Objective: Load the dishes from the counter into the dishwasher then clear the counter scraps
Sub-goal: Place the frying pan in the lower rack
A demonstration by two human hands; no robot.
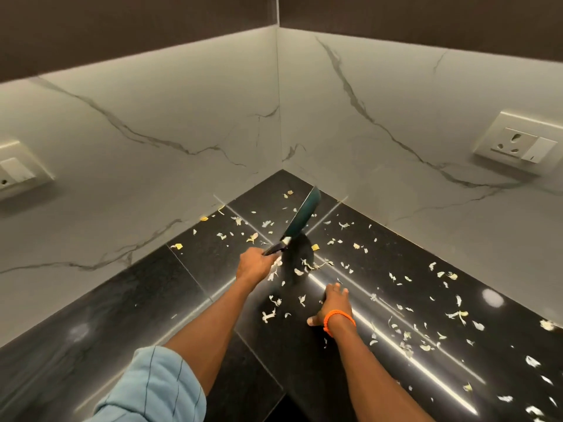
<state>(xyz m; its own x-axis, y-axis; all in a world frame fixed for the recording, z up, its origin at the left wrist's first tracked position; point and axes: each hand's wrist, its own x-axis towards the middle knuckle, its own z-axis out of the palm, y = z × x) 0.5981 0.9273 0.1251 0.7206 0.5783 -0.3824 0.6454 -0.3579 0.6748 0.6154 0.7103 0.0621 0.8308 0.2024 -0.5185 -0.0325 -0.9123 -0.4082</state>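
Rolled blue sleeve (152, 388) sits nearest, on the left arm. Left grip (254, 264) is curled tight round the handle of a dark-bladed knife (300, 217), blade tilted up toward the corner above the black bench (122, 315). Right grip (332, 303), with an orange wristband (338, 319), lies flat on the bench, fingers spread and holding nothing. Pale scraps (405, 333) are scattered across the bench, thickest to the right.

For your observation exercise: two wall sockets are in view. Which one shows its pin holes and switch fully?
The socket on the right wall: its three pin holes and switch are fully in frame. The left socket is cut by the picture's edge.
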